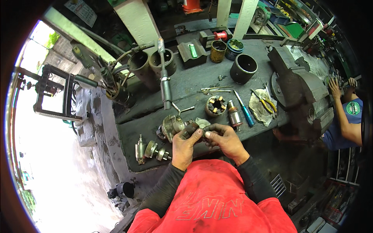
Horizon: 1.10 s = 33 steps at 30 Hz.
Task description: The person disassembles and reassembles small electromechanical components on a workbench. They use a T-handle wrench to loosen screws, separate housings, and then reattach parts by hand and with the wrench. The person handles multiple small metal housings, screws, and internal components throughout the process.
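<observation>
My left hand (184,146) and my right hand (227,142) meet in front of my chest, over the near edge of the workbench. Thumbs and fingertips of both pinch a small dark part, too hidden to name. Just beyond my left hand lies a grey cast-metal housing (171,127). To its left are a silver metal cylinder (140,150) and a gear shaft assembly (155,150). Past my right hand sit a motor armature (234,115) and a round brush housing (216,106). A blue screwdriver (244,109) and yellow-handled pliers (267,104) on a rag (259,111) lie farther right.
A big bench vise (297,91) occupies the bench's right side. Dark metal cups (243,69) and paint-smeared cans (218,51) stand at the back. A three-armed wrench (183,109) lies mid-bench. Beyond the vise, at right, a co-worker's arm (347,120) reaches in.
</observation>
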### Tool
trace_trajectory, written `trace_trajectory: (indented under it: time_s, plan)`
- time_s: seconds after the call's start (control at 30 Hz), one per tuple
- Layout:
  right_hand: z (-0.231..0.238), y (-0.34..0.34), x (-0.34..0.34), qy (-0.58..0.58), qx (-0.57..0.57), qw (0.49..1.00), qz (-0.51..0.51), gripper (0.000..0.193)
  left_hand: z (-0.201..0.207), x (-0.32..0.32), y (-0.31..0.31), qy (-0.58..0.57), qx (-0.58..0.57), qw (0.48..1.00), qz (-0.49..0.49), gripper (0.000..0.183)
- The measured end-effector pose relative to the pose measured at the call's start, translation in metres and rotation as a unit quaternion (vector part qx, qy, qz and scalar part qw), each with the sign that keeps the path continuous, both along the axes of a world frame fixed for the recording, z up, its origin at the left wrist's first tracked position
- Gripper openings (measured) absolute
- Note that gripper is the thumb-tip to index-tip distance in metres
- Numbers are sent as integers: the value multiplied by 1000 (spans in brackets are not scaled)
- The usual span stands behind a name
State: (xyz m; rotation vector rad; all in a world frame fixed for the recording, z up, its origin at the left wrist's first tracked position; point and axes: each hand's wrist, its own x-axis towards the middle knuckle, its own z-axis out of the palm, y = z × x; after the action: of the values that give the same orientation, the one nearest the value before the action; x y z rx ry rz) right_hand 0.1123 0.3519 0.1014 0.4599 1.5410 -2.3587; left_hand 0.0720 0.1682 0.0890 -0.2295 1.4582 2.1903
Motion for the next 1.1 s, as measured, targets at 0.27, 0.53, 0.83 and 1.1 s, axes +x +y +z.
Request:
trace_trajectory:
  time_s: [0.27, 0.53, 0.83, 1.1]
  plan:
    - [16, 60, -24, 50, 90, 994, 42, 22, 12, -9, 56, -10, 37, 999, -5, 27]
    - [-5, 123, -99, 60, 64, 996, 12, 22, 28, -18, 72, 62, 65, 996, -1, 57]
    - [-118, 170, -218, 179, 401, 898, -21, 23, -9, 67, -28, -29, -146, 981, 125, 46]
    - [-138, 160, -218, 390, 667, 633, 52, 20, -23, 80, -82, 152, -676, 701, 168, 44]
